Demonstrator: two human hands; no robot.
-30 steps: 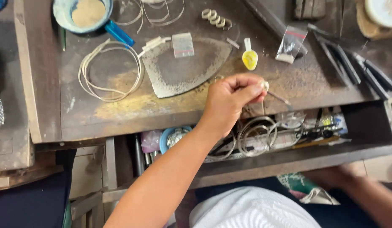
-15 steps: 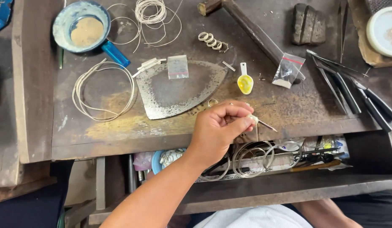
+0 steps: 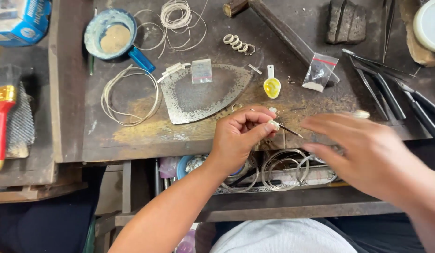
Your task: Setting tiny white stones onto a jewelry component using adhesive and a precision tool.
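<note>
So the right hand (image 3: pixel 367 154) is now being brought in from the right, blurred, fingers spread, nothing held. A thin metal pin (image 3: pixel 288 130) is being pinched by the left hand (image 3: pixel 241 138), pointing right toward it.

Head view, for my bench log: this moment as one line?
left hand: pinches thin tool | right hand: blurred, empty | worktable

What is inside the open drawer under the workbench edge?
The open drawer holds several wire hoops and a blue round object. The left hand and blurred right hand cover parts of it, and the bench top hides its back.
</note>
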